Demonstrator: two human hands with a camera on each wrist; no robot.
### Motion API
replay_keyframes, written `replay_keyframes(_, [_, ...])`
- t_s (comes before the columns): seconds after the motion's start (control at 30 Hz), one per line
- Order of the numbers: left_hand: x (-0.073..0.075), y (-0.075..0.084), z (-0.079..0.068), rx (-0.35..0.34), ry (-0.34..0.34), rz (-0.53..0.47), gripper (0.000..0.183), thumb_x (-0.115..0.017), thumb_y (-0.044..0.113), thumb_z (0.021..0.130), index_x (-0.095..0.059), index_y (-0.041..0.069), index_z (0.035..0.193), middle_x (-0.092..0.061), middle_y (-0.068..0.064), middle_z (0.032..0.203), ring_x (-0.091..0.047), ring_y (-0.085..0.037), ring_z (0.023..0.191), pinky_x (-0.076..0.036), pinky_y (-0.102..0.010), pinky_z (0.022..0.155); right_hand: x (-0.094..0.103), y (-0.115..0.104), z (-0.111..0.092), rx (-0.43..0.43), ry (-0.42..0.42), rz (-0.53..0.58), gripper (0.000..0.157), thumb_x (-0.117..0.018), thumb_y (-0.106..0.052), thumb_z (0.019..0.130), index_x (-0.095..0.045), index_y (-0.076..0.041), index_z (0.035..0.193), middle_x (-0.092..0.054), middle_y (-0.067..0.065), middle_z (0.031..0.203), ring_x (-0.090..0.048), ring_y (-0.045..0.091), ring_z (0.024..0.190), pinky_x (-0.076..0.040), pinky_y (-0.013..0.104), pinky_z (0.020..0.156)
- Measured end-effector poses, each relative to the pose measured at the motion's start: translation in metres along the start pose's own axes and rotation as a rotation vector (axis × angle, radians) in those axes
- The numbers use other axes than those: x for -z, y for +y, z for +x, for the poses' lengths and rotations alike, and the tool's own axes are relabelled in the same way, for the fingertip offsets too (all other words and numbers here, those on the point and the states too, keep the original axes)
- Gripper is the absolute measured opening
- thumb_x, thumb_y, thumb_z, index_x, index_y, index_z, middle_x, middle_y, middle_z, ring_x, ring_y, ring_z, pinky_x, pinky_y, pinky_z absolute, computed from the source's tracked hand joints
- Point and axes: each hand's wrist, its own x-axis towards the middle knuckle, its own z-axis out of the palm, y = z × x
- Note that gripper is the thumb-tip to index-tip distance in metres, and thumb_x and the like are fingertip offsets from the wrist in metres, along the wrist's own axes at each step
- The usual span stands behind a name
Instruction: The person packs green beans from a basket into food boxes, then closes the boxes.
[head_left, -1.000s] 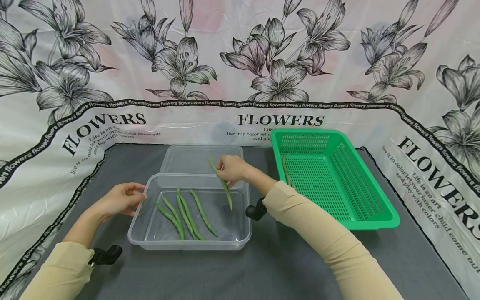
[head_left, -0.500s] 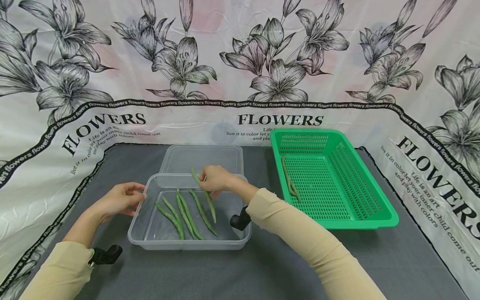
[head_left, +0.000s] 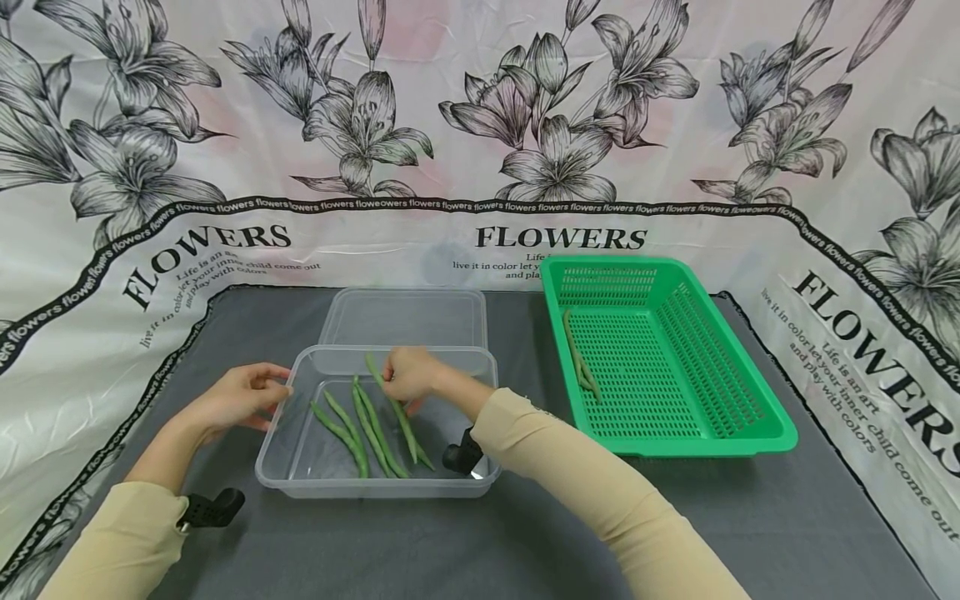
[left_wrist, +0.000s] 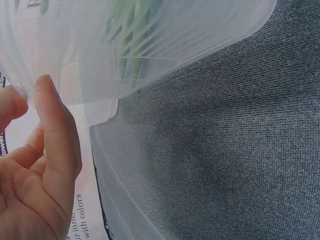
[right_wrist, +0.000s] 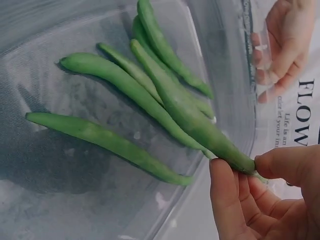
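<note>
My right hand (head_left: 411, 375) pinches one end of a green bean (right_wrist: 200, 127) between thumb and fingers, above the inside of a clear plastic container (head_left: 375, 490). Beneath it, several more green beans (head_left: 372, 429) lie roughly side by side on the container's floor. In the right wrist view, the held bean crosses over some of these, while a single bean (right_wrist: 107, 145) lies apart. At the container's left wall, my left hand (head_left: 240, 398) holds the rim with thumb and fingertips; the left wrist view shows a finger (left_wrist: 49, 107) against the outside.
Behind the container lies its clear flat lid (head_left: 405, 317). A green perforated basket (head_left: 705, 448) stands to the right, with a few dull, brownish-green beans (head_left: 576, 358) along its left side. Grey cloth (head_left: 525, 533) covers the table, and a flower-printed sheet (head_left: 420, 167) rises behind.
My right hand has moved left and down into the container with the bean, now close over the lying beans. The left hand has stayed at the rim.
</note>
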Motion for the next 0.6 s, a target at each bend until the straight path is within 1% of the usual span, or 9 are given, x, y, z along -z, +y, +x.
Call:
replay_keyframes(0.07, [0.0, 0.0, 0.0, -0.002, 0.001, -0.003, 0.056, -0.054, 0.028, 0.094, -0.034, -0.005, 0.135, -0.053, -0.024, 0.116, -0.056, -0.022, 0.09, -0.056, -0.036, 0.069, -0.003, 0.001, 0.002, -0.005, 0.0, -0.019, 0.035, -0.048, -0.008, 0.093, -0.032, -0.013, 0.062, -0.039, -0.002, 0.049, -0.051, 0.012, 0.042, -0.055, 0.03, 0.055])
replay_keyframes(0.1, [0.0, 0.0, 0.0, -0.006, 0.0, -0.003, 0.057, -0.054, 0.028, 0.094, -0.034, -0.005, 0.135, -0.053, -0.024, 0.116, -0.056, -0.022, 0.089, -0.056, -0.036, 0.069, -0.004, 0.002, 0.002, -0.013, 0.002, -0.021, 0.031, -0.049, -0.009, 0.093, -0.036, -0.013, 0.065, -0.042, -0.002, 0.05, -0.054, 0.012, 0.044, -0.056, 0.031, 0.057])
replay_keyframes(0.2, [0.0, 0.0, 0.0, -0.011, -0.001, -0.007, 0.057, -0.054, 0.027, 0.094, -0.034, -0.005, 0.136, -0.053, -0.024, 0.116, -0.056, -0.022, 0.089, -0.056, -0.035, 0.069, -0.005, 0.002, 0.003, -0.038, -0.006, -0.006, 0.019, -0.049, -0.01, 0.094, -0.044, -0.01, 0.075, -0.045, -0.001, 0.054, -0.054, 0.012, 0.048, -0.057, 0.033, 0.061])
replay_keyframes(0.27, [0.0, 0.0, 0.0, -0.011, -0.002, -0.007, 0.056, -0.054, 0.027, 0.094, -0.034, -0.005, 0.136, -0.053, -0.023, 0.116, -0.056, -0.021, 0.089, -0.056, -0.035, 0.069, -0.005, 0.001, 0.002, -0.055, -0.001, 0.003, 0.008, -0.048, -0.011, 0.094, -0.05, -0.007, 0.087, -0.049, 0.0, 0.058, -0.055, 0.012, 0.052, -0.057, 0.031, 0.059])
replay_keyframes(0.3, [0.0, 0.0, 0.0, -0.011, -0.002, -0.007, 0.056, -0.054, 0.027, 0.094, -0.034, -0.005, 0.136, -0.053, -0.023, 0.116, -0.056, -0.021, 0.089, -0.056, -0.035, 0.069, -0.005, 0.001, 0.002, -0.06, 0.002, 0.009, 0.006, -0.048, -0.011, 0.094, -0.052, -0.006, 0.093, -0.05, 0.001, 0.06, -0.056, 0.013, 0.054, -0.056, 0.03, 0.058])
replay_keyframes(0.37, [0.0, 0.0, 0.001, -0.009, -0.001, -0.007, 0.056, -0.053, 0.027, 0.094, -0.034, -0.005, 0.136, -0.053, -0.023, 0.116, -0.056, -0.021, 0.089, -0.056, -0.035, 0.069, -0.004, 0.001, 0.001, -0.059, 0.011, -0.002, 0.013, -0.048, -0.013, 0.095, -0.054, -0.005, 0.103, -0.055, 0.002, 0.065, -0.059, 0.016, 0.059, -0.056, 0.028, 0.056])
replay_keyframes(0.43, [0.0, 0.0, 0.001, -0.007, -0.001, -0.009, 0.056, -0.053, 0.026, 0.094, -0.034, -0.005, 0.136, -0.053, -0.023, 0.115, -0.056, -0.021, 0.089, -0.056, -0.035, 0.068, -0.002, 0.0, 0.0, -0.057, 0.017, -0.017, 0.019, -0.048, -0.015, 0.096, -0.054, -0.004, 0.11, -0.058, 0.005, 0.07, -0.062, 0.02, 0.064, -0.056, 0.028, 0.056])
replay_keyframes(0.57, [-0.001, 0.0, 0.001, -0.007, 0.0, -0.011, 0.056, -0.053, 0.026, 0.094, -0.034, -0.005, 0.136, -0.053, -0.023, 0.114, -0.056, -0.021, 0.088, -0.056, -0.035, 0.068, 0.004, 0.001, -0.001, -0.054, 0.023, -0.056, 0.026, -0.048, -0.021, 0.097, -0.053, -0.005, 0.116, -0.064, 0.01, 0.085, -0.066, 0.026, 0.071, -0.056, 0.031, 0.059])
replay_keyframes(0.6, [-0.001, 0.001, 0.0, -0.008, 0.0, -0.01, 0.056, -0.054, 0.026, 0.094, -0.034, -0.005, 0.135, -0.053, -0.023, 0.114, -0.056, -0.021, 0.088, -0.056, -0.035, 0.068, 0.006, 0.001, -0.002, -0.055, 0.026, -0.059, 0.026, -0.048, -0.022, 0.097, -0.053, -0.006, 0.117, -0.064, 0.01, 0.092, -0.067, 0.027, 0.071, -0.056, 0.031, 0.06])
